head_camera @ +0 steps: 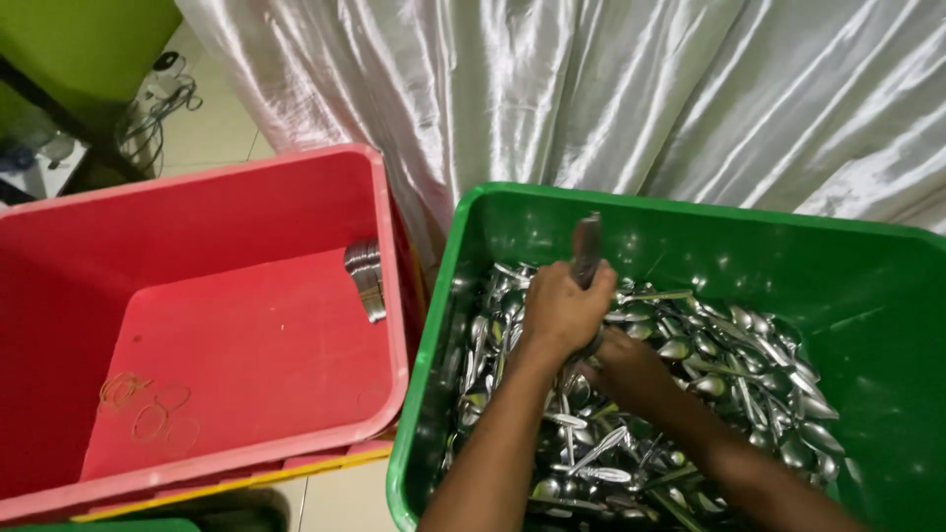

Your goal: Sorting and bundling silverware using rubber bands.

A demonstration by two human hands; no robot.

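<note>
View from above onto two plastic crates standing side by side on a tiled floor. The green crate point(463, 296) on the right holds a deep heap of loose metal spoons point(729, 365) that covers its bottom. Both of the person's bare forearms reach into it from the lower edge. The left hand point(564, 307) is closed in a fist around a bunch of spoon handles point(587, 246), held upright so the ends stick up above the knuckles. The right hand point(631, 369) lies lower, just beside and partly under the left, pressed down among the heaped spoons; its fingers are buried in the metal, so it is not possible to tell whether they grip anything.

The red crate point(197, 187) on the left is mostly bare inside. A small stacked bundle of spoons point(366, 279) leans against its right wall, and several rubber bands point(148, 409) lie on its bottom near the front left corner. Shiny white cloth point(591, 89) hangs behind both crates.
</note>
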